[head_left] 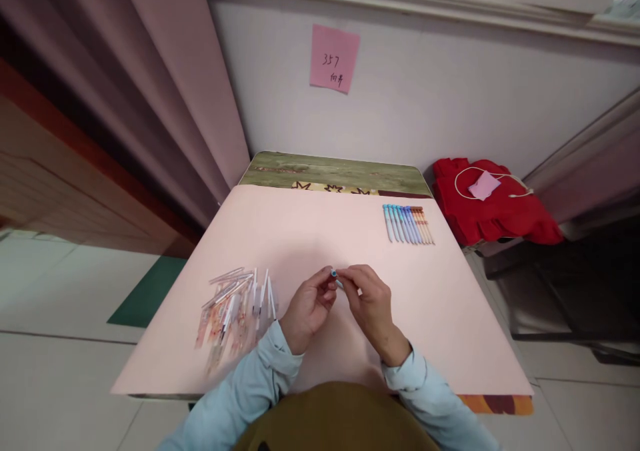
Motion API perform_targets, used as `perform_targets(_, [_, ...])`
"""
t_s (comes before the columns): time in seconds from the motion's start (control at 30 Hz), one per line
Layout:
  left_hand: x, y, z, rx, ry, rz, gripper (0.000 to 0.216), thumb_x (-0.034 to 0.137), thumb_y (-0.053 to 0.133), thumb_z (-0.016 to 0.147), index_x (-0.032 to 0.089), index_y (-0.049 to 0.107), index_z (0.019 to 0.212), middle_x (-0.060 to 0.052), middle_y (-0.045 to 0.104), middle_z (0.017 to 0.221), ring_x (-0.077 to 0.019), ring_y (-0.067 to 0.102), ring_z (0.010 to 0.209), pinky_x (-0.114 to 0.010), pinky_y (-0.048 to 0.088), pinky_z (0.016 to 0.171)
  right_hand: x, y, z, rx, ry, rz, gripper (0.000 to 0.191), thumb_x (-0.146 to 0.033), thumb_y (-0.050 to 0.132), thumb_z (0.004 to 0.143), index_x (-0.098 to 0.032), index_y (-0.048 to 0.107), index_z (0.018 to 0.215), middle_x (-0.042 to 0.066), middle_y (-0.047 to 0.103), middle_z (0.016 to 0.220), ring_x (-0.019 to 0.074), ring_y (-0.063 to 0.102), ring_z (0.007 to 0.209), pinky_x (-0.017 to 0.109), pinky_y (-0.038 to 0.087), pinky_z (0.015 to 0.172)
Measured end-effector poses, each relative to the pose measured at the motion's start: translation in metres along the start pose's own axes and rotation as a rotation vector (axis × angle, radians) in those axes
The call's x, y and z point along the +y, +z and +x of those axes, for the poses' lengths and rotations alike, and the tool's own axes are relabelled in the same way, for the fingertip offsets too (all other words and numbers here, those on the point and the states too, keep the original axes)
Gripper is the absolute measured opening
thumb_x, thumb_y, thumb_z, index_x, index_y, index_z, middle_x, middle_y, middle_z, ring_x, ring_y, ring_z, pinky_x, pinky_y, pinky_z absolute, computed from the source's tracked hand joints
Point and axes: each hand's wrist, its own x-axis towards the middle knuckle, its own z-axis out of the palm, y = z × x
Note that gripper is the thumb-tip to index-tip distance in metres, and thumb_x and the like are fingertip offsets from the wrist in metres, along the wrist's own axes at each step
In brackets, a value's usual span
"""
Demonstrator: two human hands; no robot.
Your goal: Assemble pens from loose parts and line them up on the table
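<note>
Over the front middle of the table, my two hands meet around a light-blue pen [339,284]. My left hand [311,306] is closed, with thumb and fingertips pinching near a round blue end that faces up. My right hand [369,299] is closed too, its fingertips on the pen's light-blue side. Whether the pen is in one piece or in parts is hidden by the fingers. Left of my left hand lies a loose heap of clear wrappers and thin white pen refills [233,311]. A tidy row of pens [406,224], light blue, violet-blue and brown-topped, lies at the far right.
Pale pink paper [310,221] covers most of the table, whose green wood-look top [340,170] shows at the back. A red cloth bundle [493,214] with a white cord sits beyond the right edge. A curtain [170,58] hangs at left; a wall with a pink note [334,58] stands behind.
</note>
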Motion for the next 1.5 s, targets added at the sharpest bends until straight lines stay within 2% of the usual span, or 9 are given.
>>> perform_targets(0.2, [-0.003, -0.001, 0.000, -0.021, 0.020, 0.058, 0.013, 0.014, 0.074, 0.072, 0.011, 0.061, 0.074, 0.002, 0.054, 0.066, -0.0031, 0.048, 0.054, -0.012, 0.031, 0.041, 0.010, 0.003, -0.005, -0.032, -0.143, -0.279, 0.026, -0.025, 0.049, 0.096, -0.027, 0.073, 0.107, 0.008, 0.071, 0.100, 0.0181, 0.066, 0.088, 0.028, 0.051, 0.078])
perform_targets(0.33, [-0.005, 0.002, -0.004, -0.039, 0.101, 0.140, 0.023, 0.018, 0.078, 0.067, 0.014, 0.059, 0.080, 0.003, 0.055, 0.067, -0.0039, 0.049, 0.054, -0.013, 0.031, 0.042, 0.007, 0.001, -0.005, -0.011, -0.095, -0.165, 0.022, -0.027, 0.052, 0.094, -0.026, 0.073, 0.101, 0.008, 0.071, 0.100, 0.0192, 0.067, 0.091, 0.030, 0.052, 0.082])
perform_targets(0.5, [-0.008, 0.010, -0.015, -0.008, 0.330, 0.280, 0.047, 0.023, 0.079, 0.069, 0.017, 0.054, 0.108, 0.001, 0.063, 0.073, -0.0068, 0.052, 0.054, -0.016, 0.033, 0.044, 0.001, -0.001, -0.002, 0.152, 0.349, 0.426, 0.021, -0.042, 0.059, 0.090, -0.022, 0.065, 0.094, 0.007, 0.071, 0.095, 0.0195, 0.069, 0.087, 0.034, 0.057, 0.077])
perform_targets(0.63, [-0.012, 0.015, -0.019, -0.031, 0.469, 0.448, 0.047, 0.027, 0.075, 0.074, 0.020, 0.053, 0.115, 0.003, 0.062, 0.065, -0.0080, 0.049, 0.049, -0.018, 0.034, 0.046, 0.003, 0.005, -0.002, 0.124, 0.746, 1.006, 0.024, -0.040, 0.073, 0.079, -0.020, 0.062, 0.083, 0.007, 0.073, 0.096, 0.0210, 0.071, 0.090, 0.037, 0.058, 0.083])
perform_targets(0.77, [-0.014, 0.018, -0.024, -0.049, 0.616, 0.620, 0.047, 0.017, 0.076, 0.070, 0.022, 0.060, 0.114, -0.001, 0.068, 0.076, -0.0135, 0.062, 0.066, -0.023, 0.046, 0.064, 0.005, 0.012, -0.004, 0.134, 0.843, 1.192, 0.018, -0.029, 0.077, 0.074, -0.019, 0.063, 0.079, 0.007, 0.073, 0.089, 0.0212, 0.070, 0.088, 0.035, 0.060, 0.080])
perform_targets(0.93, [-0.012, 0.015, -0.030, -0.051, 0.647, 0.738, 0.040, 0.010, 0.076, 0.068, 0.023, 0.070, 0.105, -0.004, 0.068, 0.084, -0.0160, 0.063, 0.077, -0.023, 0.047, 0.072, 0.004, 0.011, -0.004, 0.099, 0.837, 1.186, 0.014, -0.029, 0.073, 0.078, -0.020, 0.063, 0.079, 0.004, 0.071, 0.086, 0.0183, 0.070, 0.086, 0.033, 0.058, 0.082])
perform_targets(1.27, [-0.014, 0.006, -0.026, -0.097, 0.722, 0.892, 0.051, 0.015, 0.077, 0.069, 0.026, 0.065, 0.118, -0.005, 0.070, 0.088, -0.0176, 0.063, 0.082, -0.026, 0.048, 0.077, 0.006, 0.011, -0.005, 0.117, 0.874, 1.226, 0.012, -0.027, 0.071, 0.079, -0.019, 0.063, 0.080, 0.003, 0.069, 0.084, 0.0151, 0.067, 0.080, 0.028, 0.057, 0.076])
perform_targets(1.4, [-0.011, 0.013, -0.023, -0.044, 0.646, 0.697, 0.057, 0.020, 0.078, 0.071, 0.024, 0.056, 0.124, -0.001, 0.069, 0.077, -0.0123, 0.057, 0.060, -0.022, 0.044, 0.056, 0.012, 0.009, -0.005, 0.114, 0.877, 1.077, 0.015, -0.032, 0.069, 0.081, -0.019, 0.060, 0.080, -0.003, 0.059, 0.066, 0.0078, 0.054, 0.052, 0.018, 0.046, 0.047])
perform_targets(1.5, [-0.006, 0.012, -0.015, -0.018, 0.443, 0.398, 0.046, 0.022, 0.077, 0.073, 0.019, 0.056, 0.113, -0.002, 0.068, 0.077, -0.0070, 0.049, 0.051, -0.017, 0.035, 0.044, 0.009, 0.006, -0.006, 0.103, 0.722, 0.816, 0.022, -0.039, 0.066, 0.084, -0.019, 0.061, 0.080, -0.006, 0.054, 0.058, 0.0064, 0.043, 0.043, 0.017, 0.034, 0.038])
